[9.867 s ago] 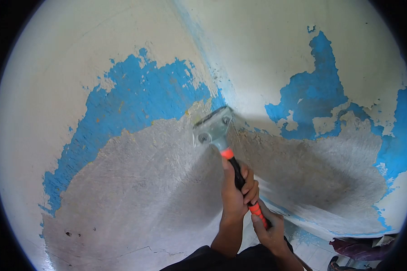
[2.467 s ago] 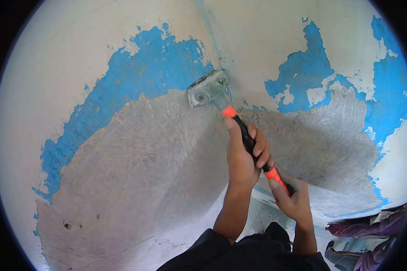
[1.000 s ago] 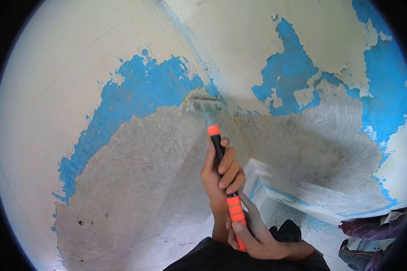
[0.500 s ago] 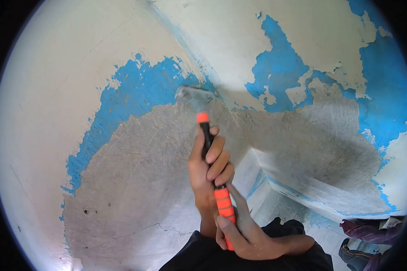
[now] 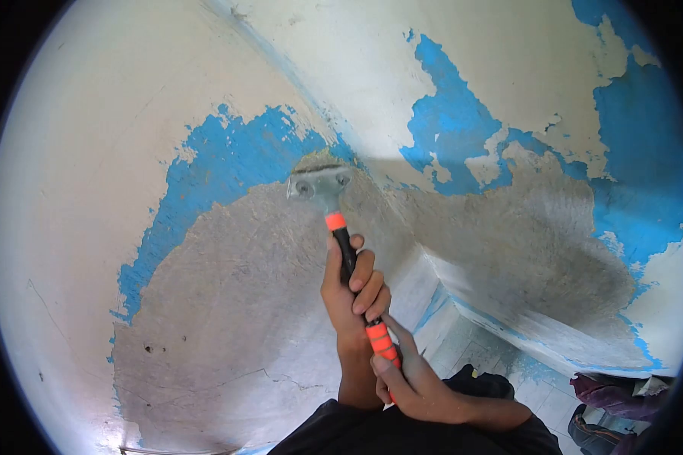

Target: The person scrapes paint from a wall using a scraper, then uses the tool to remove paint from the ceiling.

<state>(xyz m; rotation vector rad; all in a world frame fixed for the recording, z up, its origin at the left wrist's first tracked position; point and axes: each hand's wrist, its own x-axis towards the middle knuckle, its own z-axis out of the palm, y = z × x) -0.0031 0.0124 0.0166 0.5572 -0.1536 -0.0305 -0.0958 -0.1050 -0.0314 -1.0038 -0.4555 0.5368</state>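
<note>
A long-handled scraper [image 5: 319, 188] with a wide grey metal head and a black and orange handle is in both hands. My left hand [image 5: 353, 292], the upper one, wraps around the black part of the handle below the head. Lower down, my right hand [image 5: 425, 387] closes around the orange grip near its end. The blade lies at the edge between the blue paint [image 5: 228, 155] and the bare grey plaster [image 5: 243, 265], close to the wall corner. Fresh scraped plaster shows just above the blade.
On the right-hand wall, more blue paint [image 5: 451, 125] shows between peeling cream paint [image 5: 524, 53] and grey plaster. Below is a tiled floor [image 5: 535, 390]. Dark purple cloth [image 5: 607, 396] and a black item with orange trim [image 5: 592, 432] lie at the lower right.
The scraper head has moved down the wall, with both hands moving along. Where blue paint was at the blade, a small patch of bare plaster now shows. The view has shifted slightly.
</note>
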